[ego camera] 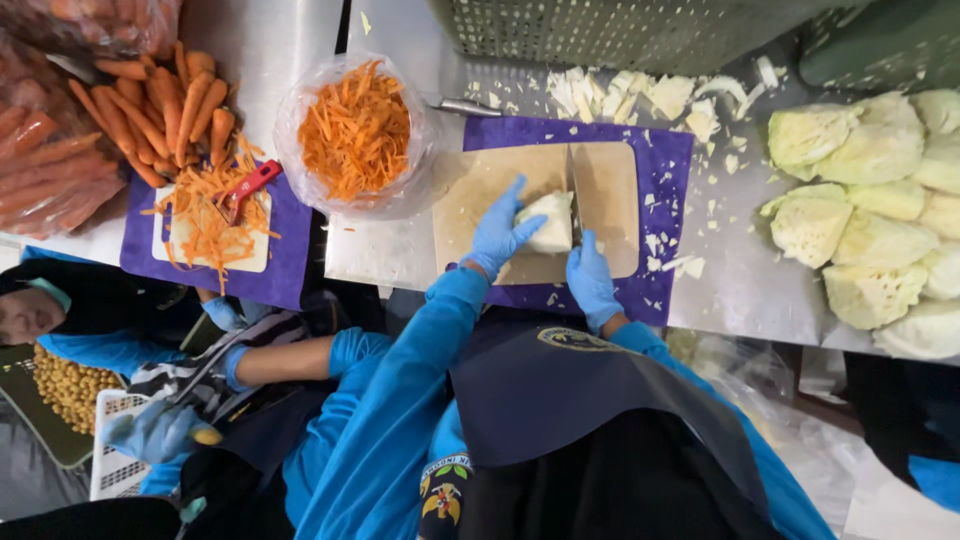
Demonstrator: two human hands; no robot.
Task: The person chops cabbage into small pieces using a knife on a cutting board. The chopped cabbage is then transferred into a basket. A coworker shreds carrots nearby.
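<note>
My left hand (502,232), in a blue glove, presses on a pale cabbage piece (550,221) that lies on a beige cutting board (610,190) over a purple mat (665,160). My right hand (590,280), also gloved in blue, grips the handle of a knife (573,190) whose blade stands against the right side of the cabbage piece, pointing away from me.
Cut cabbage chunks (870,210) pile up at the right, with scraps (640,95) beyond the board. A bag of shredded carrot (355,130), whole carrots (165,110) and a red peeler (245,188) lie left. A co-worker's gloved hand (160,430) is at lower left. A perforated crate (620,30) stands behind.
</note>
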